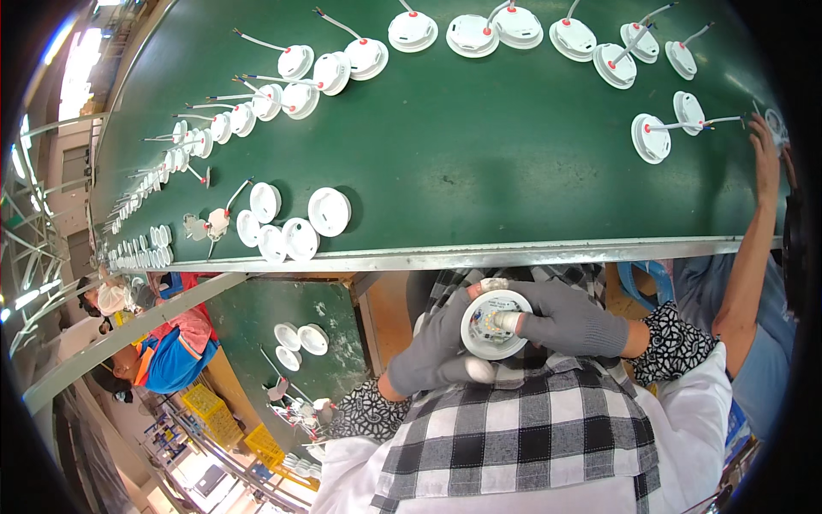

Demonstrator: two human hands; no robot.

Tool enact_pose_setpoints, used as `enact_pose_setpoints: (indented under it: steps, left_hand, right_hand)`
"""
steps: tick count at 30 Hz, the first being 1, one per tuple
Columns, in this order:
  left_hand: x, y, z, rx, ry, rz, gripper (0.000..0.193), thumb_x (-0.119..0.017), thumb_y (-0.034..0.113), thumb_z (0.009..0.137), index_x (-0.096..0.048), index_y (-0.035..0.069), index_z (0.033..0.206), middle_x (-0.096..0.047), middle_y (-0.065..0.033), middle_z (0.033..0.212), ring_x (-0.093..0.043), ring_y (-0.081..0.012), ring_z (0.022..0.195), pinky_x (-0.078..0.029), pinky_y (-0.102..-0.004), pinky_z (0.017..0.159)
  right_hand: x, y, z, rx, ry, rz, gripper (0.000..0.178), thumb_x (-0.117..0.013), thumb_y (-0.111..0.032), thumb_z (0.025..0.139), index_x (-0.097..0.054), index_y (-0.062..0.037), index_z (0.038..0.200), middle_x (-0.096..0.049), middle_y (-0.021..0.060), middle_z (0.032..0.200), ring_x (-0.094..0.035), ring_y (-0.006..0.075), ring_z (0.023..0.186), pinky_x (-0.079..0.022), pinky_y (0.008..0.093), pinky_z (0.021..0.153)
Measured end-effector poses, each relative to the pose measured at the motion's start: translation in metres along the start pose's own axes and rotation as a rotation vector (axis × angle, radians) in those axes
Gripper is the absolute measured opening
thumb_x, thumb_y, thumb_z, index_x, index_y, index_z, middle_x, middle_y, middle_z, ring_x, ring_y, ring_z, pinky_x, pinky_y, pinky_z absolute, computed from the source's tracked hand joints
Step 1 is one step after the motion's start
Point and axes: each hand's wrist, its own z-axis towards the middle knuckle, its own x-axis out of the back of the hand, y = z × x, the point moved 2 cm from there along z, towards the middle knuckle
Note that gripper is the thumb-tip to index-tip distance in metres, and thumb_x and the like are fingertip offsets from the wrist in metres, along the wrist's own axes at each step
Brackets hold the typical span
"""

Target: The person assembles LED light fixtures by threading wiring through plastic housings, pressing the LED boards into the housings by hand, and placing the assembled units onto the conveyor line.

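My hands, in grey gloves with bare-looking fingertips, are in front of my chest, below the edge of the green table. A round white lamp housing (473, 341) is between them, its open face up, with a small LED board (485, 320) inside. My left hand (432, 347) curls around the housing's left side, its fingers at the rim. From the right, my right hand (569, 321) grips the far side of the rim while a fingertip presses onto the board. The fingers beneath the housing are hidden.
On the green table (411, 201), white lamps with wires (411, 32) form a long curving row. Loose white cups (329, 212) lie nearer, beside wired boards (217, 223). A side table (330, 360) carries more parts. At right, another person's hand (765, 158) touches a white piece.
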Motion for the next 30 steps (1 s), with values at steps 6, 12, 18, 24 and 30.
enact_pose_setpoints:
  steps: [6,12,18,24,30]
  left_hand:
    - [-0.003,-0.006,0.002,0.029,-0.071,0.06,0.098,-0.088,0.036,0.063,-0.034,0.002,0.137,-0.055,-0.0147,0.125,-0.058,-0.0262,0.113,-0.045,-0.0362,0.099]
    - [-0.009,-0.006,-0.001,0.04,-0.143,0.278,0.095,-0.088,0.036,0.063,-0.036,0.002,0.134,-0.056,-0.0135,0.121,-0.059,-0.0225,0.112,-0.047,-0.0342,0.097]
    - [-0.011,-0.014,-0.003,0.086,0.046,-0.046,0.096,-0.09,0.035,0.06,-0.036,0.002,0.133,-0.057,-0.0097,0.116,-0.059,-0.0191,0.107,-0.048,-0.0325,0.093]
    - [-0.009,-0.007,-0.005,-0.05,0.1,0.235,0.092,-0.09,0.037,0.06,-0.039,0.002,0.128,-0.057,-0.0096,0.115,-0.06,-0.0193,0.104,-0.05,-0.0324,0.089]
    - [-0.013,-0.013,-0.005,-0.086,0.129,0.327,0.091,-0.09,0.038,0.059,-0.041,0.002,0.126,-0.058,-0.0107,0.115,-0.062,-0.0204,0.099,-0.052,-0.033,0.084]
  right_hand:
    - [-0.003,-0.005,0.003,-0.036,-0.113,0.086,0.05,-0.052,-0.037,0.092,-0.055,0.0016,0.123,-0.066,0.0191,0.102,-0.064,0.0227,0.099,-0.049,0.0342,0.089]
    - [-0.021,0.02,0.005,0.028,0.048,0.053,0.047,-0.054,-0.036,0.09,-0.06,0.0012,0.118,-0.067,0.0186,0.099,-0.065,0.0211,0.097,-0.048,0.0278,0.089]
    - [-0.012,0.001,0.018,-0.028,-0.044,0.064,0.04,-0.057,-0.033,0.088,-0.066,-0.0036,0.113,-0.07,0.0166,0.094,-0.067,0.0207,0.093,-0.051,0.0316,0.086]
    - [-0.019,-0.004,0.011,0.189,0.064,0.179,0.039,-0.061,-0.034,0.085,-0.067,-0.0065,0.111,-0.071,0.0142,0.093,-0.07,0.024,0.081,-0.052,0.0323,0.081]
    - [-0.026,-0.001,0.01,0.074,0.152,-0.016,0.04,-0.063,-0.035,0.083,-0.068,-0.0038,0.107,-0.069,0.018,0.091,-0.069,0.027,0.084,-0.052,0.033,0.077]
